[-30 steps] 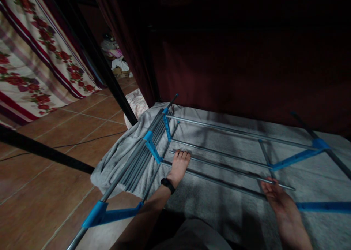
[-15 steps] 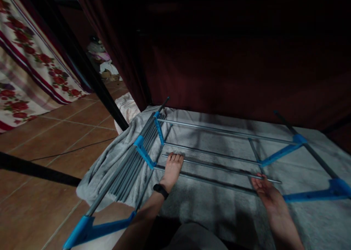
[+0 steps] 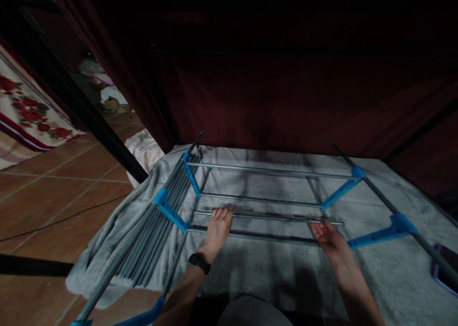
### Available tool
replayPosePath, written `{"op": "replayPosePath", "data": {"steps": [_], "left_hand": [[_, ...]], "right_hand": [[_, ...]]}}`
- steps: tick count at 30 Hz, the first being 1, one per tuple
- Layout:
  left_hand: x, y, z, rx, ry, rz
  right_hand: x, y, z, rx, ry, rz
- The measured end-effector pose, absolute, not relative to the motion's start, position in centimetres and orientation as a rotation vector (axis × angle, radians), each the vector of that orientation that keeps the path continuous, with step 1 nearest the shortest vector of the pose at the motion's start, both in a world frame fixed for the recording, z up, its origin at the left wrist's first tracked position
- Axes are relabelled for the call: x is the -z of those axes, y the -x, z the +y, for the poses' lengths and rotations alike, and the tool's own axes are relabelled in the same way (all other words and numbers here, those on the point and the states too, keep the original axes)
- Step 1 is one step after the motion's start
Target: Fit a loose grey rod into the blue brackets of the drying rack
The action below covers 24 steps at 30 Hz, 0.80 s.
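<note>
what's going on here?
A person has a thin metal rod in both hands: left hand curled over it near one end, right hand at the fingertips near the other. Neither end sits in a blue bracket. The rod lies across a metal frame on a gray blanket; more rods lie side by side at the left.

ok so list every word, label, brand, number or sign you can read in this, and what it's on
No text can be read anywhere in this view.
Black wristband: too small and dark to tell if it bears any marking.
Blue brackets: no lettering can be made out.
Loose metal tube: none legible.
Dark flat object at the right edge: too dark and cut off to tell.
</note>
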<state>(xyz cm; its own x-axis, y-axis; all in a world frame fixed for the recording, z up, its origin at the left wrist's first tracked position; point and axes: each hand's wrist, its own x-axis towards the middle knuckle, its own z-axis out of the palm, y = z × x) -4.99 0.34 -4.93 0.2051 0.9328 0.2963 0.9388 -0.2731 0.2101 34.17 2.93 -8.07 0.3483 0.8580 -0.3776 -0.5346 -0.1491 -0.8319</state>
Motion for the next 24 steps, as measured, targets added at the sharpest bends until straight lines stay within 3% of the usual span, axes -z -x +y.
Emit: {"op": "replayPosePath", "data": {"steps": [7, 24], "left_hand": [[5.2, 4.6, 0.6, 0.674, 2.443, -1.818], [6.1, 6.7, 1.2, 0.782, 2.419, -1.572]], "right_hand": [[9.0, -33.9, 4.1, -1.356, 1.075, -0.148], [9.5, -34.2, 4.4, -1.188, 0.942, -0.253]]}}
